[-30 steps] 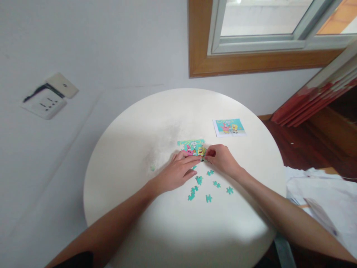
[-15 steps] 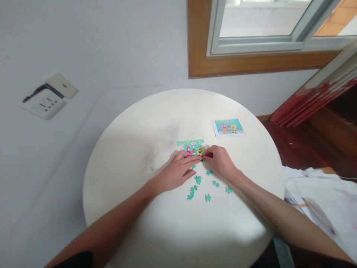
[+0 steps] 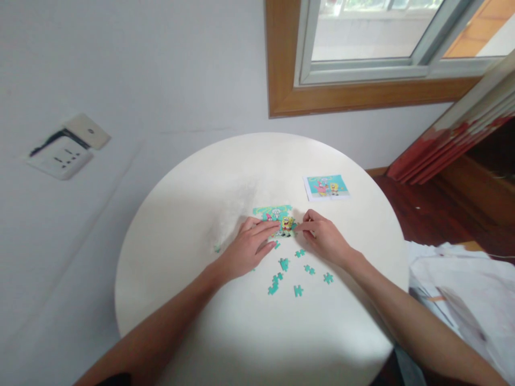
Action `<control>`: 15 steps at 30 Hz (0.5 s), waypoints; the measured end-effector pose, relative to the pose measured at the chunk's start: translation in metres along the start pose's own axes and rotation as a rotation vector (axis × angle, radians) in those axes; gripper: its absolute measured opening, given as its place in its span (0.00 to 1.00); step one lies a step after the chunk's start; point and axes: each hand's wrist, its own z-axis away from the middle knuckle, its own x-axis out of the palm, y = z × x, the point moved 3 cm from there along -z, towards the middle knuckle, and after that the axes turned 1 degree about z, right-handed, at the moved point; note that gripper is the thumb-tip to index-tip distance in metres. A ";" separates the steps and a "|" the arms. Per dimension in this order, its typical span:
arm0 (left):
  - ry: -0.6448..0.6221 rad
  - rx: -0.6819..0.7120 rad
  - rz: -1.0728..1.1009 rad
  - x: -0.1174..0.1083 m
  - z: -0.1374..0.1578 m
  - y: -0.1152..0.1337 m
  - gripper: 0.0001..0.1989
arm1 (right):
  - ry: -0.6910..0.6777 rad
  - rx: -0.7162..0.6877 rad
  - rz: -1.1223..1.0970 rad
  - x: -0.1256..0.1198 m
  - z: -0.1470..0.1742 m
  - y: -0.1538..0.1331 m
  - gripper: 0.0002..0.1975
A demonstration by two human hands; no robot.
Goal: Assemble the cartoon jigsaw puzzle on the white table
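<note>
A partly assembled cartoon jigsaw puzzle (image 3: 286, 223) lies on the round white table (image 3: 169, 225). Across its left part rests my left hand (image 3: 254, 244), fingers stretched out flat and covering some of the picture. At the puzzle's right edge is my right hand (image 3: 324, 233). Its index finger reaches out to touch the edge, the other fingers are bent and apart, and no piece shows between them. Several loose teal puzzle pieces (image 3: 298, 290) are scattered on the near side of the puzzle.
A printed reference picture (image 3: 328, 187) lies beyond my right hand. Another small piece (image 3: 217, 249) sits left of my left hand. Behind the table are a wall with a socket (image 3: 60, 157) and a window (image 3: 362, 32). White papers (image 3: 475, 289) lie to the right.
My left hand has slid slightly left, uncovering more of the puzzle's lower middle. My right hand has loosened from a pinch, its index finger now extended at the puzzle's edge. The view has shifted slightly.
</note>
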 end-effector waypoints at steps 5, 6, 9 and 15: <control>0.133 -0.035 -0.052 -0.011 -0.001 -0.012 0.16 | 0.022 -0.021 -0.003 -0.002 -0.001 -0.003 0.19; 0.163 -0.053 -0.067 -0.014 -0.001 -0.015 0.15 | 0.068 -0.011 -0.021 -0.004 -0.002 -0.001 0.19; 0.262 -0.122 -0.104 -0.022 0.000 -0.027 0.14 | 0.218 0.045 -0.071 -0.009 -0.002 0.009 0.18; 0.348 -0.156 -0.145 -0.027 -0.001 -0.039 0.12 | 0.187 0.011 -0.116 -0.003 -0.003 0.010 0.20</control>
